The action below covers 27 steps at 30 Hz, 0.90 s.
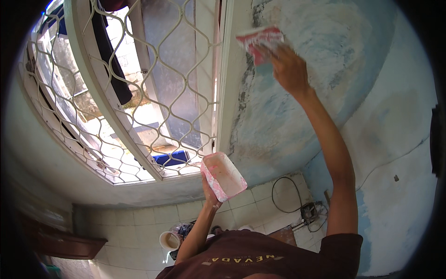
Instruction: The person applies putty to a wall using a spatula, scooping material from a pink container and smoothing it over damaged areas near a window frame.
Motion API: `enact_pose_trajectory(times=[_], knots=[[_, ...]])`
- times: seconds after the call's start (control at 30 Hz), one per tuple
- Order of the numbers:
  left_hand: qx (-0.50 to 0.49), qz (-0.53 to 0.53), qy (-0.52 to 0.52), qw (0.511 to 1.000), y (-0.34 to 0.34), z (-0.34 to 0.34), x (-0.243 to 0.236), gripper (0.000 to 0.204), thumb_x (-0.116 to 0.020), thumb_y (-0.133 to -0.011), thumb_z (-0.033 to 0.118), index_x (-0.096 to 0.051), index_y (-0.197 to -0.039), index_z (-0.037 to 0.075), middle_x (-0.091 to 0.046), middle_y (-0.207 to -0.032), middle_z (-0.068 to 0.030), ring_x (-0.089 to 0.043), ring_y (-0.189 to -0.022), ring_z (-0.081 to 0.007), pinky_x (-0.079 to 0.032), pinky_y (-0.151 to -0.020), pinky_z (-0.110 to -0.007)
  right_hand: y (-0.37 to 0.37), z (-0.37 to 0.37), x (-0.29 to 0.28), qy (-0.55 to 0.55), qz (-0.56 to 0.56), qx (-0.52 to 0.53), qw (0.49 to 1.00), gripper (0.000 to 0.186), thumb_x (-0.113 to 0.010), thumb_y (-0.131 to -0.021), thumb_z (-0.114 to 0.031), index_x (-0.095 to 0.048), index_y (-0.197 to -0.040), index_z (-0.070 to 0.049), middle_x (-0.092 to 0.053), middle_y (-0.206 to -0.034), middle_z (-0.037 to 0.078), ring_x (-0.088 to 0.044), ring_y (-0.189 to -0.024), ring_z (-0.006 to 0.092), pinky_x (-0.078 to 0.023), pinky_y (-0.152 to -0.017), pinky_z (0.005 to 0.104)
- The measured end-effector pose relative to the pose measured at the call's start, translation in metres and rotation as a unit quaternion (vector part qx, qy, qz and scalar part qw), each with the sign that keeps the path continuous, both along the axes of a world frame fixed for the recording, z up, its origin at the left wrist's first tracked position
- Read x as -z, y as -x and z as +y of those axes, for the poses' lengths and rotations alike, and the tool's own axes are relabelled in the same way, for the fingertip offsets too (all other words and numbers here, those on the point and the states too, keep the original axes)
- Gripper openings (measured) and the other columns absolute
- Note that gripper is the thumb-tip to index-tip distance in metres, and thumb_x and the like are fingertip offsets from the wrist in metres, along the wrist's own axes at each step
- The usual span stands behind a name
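My left hand (211,191) grips a rectangular plastic tub (225,176) from its left side. The tub is pink, smeared with white paste, and some pale paste coats its inside. Raised high at the upper right, my right hand (289,67) is closed on a red putty spreader (261,42) streaked with white. The spreader lies against or very close to the wall (316,60) beside the window frame; contact cannot be made out for certain. That wall is patchy, with white-grey smears over pale blue paint.
A window with a curved metal grille (172,56) fills the left, its frame post (228,93) bordering the wall. Below are a tiled floor (162,214), an open bucket (171,240) and a dark device with a cable (309,212). Brown wooden furniture (69,239) stands lower left.
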<state>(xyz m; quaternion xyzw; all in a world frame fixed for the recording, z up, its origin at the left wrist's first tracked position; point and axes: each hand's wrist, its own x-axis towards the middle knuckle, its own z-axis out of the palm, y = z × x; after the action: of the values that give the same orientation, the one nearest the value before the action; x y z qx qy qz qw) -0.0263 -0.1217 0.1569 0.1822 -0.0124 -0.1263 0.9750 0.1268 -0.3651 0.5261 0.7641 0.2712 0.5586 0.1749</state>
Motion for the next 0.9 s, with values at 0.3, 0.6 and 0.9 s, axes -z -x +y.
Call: enact_pose_trajectory(times=[0.3, 0.6, 0.9], knots=[[0.015, 0.026, -0.017, 0.999, 0.018, 0.007, 0.027, 0.081, -0.035, -0.101, 0.072, -0.037, -0.155, 0.013, -0.053, -0.146, -0.0094, -0.057, -0.129, -0.029, -0.051, -0.108, -0.05, 0.026, -0.034, 0.138, 0.066, 0.132, 0.008, 0.989, 0.057, -0.063, -0.083, -0.002, -0.064, -0.139, -0.018, -0.065, -0.132, -0.001, -0.063, -0.12, 0.0206, -0.058, -0.095, 0.0296], [-0.012, 0.001, -0.013, 1.0, 0.003, -0.004, 0.0, 0.08, -0.034, -0.101, 0.072, -0.037, -0.155, 0.013, -0.054, -0.146, -0.0094, -0.057, -0.13, -0.0288, -0.05, -0.108, -0.05, 0.023, 0.008, -0.006, 0.007, -0.017, 0.009, 1.0, 0.055, -0.064, -0.085, -0.003, -0.066, -0.137, -0.022, -0.067, -0.129, -0.004, -0.065, -0.116, 0.0188, -0.059, -0.09, 0.0276], [-0.028, -0.012, 0.012, 0.999, -0.006, -0.019, 0.0, 0.081, -0.033, -0.1, 0.073, -0.037, -0.155, 0.014, -0.053, -0.147, -0.0096, -0.058, -0.13, -0.0301, -0.051, -0.108, -0.051, 0.017, -0.002, 0.076, 0.141, 0.066, -0.042, 0.987, 0.044, -0.063, -0.087, -0.011, -0.068, -0.131, -0.01, -0.063, -0.136, 0.005, -0.059, -0.127, 0.0231, -0.05, -0.109, 0.0371]])
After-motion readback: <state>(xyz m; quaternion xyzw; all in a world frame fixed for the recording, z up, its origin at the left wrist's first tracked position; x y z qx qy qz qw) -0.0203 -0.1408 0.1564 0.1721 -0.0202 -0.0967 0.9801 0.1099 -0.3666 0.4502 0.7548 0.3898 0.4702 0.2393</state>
